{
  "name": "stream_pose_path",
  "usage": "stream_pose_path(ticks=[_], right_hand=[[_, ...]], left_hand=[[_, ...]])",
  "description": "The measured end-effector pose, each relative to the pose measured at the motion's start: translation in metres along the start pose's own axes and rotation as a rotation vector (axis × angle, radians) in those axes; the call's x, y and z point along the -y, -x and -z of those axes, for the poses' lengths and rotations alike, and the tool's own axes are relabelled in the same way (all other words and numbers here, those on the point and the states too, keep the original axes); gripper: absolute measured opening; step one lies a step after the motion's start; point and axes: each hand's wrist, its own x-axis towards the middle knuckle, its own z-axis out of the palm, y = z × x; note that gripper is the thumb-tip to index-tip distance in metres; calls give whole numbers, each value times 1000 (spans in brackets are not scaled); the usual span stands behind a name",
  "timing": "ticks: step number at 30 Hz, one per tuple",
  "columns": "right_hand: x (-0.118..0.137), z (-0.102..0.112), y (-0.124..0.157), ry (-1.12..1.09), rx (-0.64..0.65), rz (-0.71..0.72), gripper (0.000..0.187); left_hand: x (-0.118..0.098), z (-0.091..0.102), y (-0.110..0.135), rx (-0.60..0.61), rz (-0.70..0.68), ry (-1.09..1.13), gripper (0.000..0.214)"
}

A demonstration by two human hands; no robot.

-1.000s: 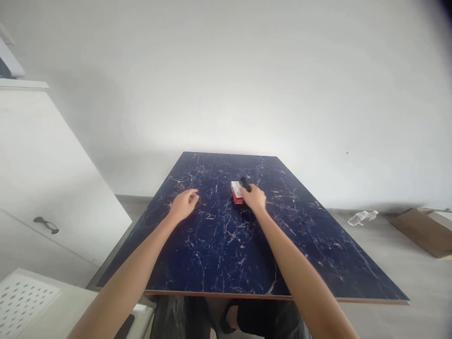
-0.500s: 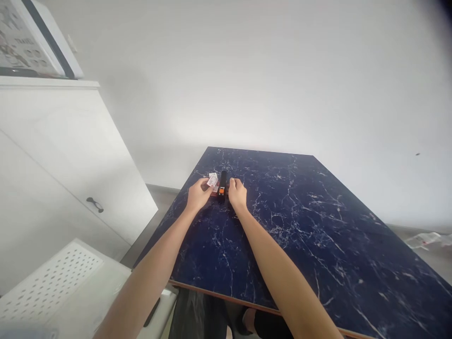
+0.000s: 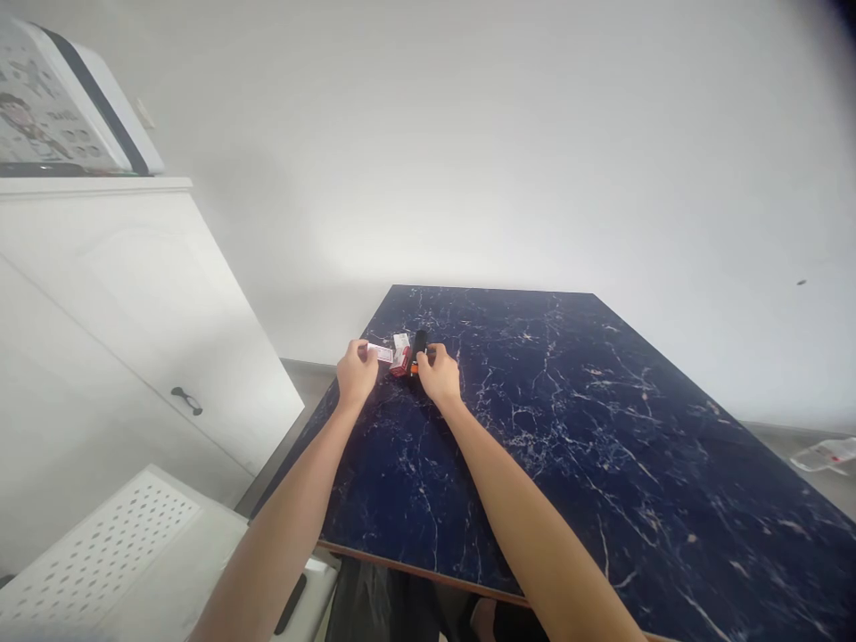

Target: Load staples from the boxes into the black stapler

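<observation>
My left hand is closed, with thumb and fingers pinching a small white piece with red print, like a card or carton part. To its right a small red and white box stands on the dark blue table, its white flap raised at the far end. A black stapler with an orange part near its close end lies just right of the box, pointing away from me. My right hand is closed on the stapler, the thumb over the orange part. The box's contents cannot be made out.
The blue marbled table runs far to the right, its back edge close to a pale wall. A white cabinet with a dark handle and a white perforated unit flank its left side. Clear plastic packaging lies beyond the right edge.
My left hand has moved left with the printed piece, away from the box, which now shows more. My right hand has shifted left from beside the stapler onto it.
</observation>
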Motion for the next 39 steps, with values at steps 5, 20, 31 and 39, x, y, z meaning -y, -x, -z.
stream_pose_path(ticks=[5, 20, 31, 39], right_hand=[[6, 1, 9, -162, 64, -82, 29], [-6, 4, 1, -542, -12, -204, 39], [-6, 8, -3, 57, 109, 187, 76], [-20, 27, -1, 44, 165, 169, 37]], left_hand=[[10, 1, -7, 2, -152, -221, 26], [5, 1, -7, 275, -414, -144, 26], [-2, 10, -1, 430, -347, -82, 32], [-5, 12, -4, 246, -370, 1, 28]])
